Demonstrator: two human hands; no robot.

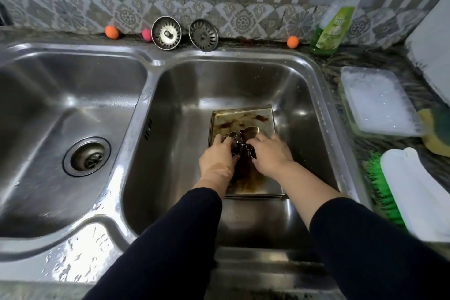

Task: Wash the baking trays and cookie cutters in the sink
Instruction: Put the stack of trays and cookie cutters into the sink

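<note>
Stained metal baking trays (243, 117) lie stacked on the floor of the right sink basin (185, 109), smeared with brown residue. Several thin metal cookie cutters (239, 140) rest on the top tray. My left hand (218, 157) reaches down onto the tray, its fingers curled round a cutter at the left. My right hand (271, 153) lies beside it on the tray, fingers bent over another cutter. The parts of the cutters under my fingers are hidden.
The left basin (60, 109) has an open drain (87, 156). Two strainer plugs (166, 33) lean at the wall. On the right counter stand a green dish soap bottle (332, 29), a tub of suds (378, 102), a yellow sponge (437, 129) and a green brush (382, 187).
</note>
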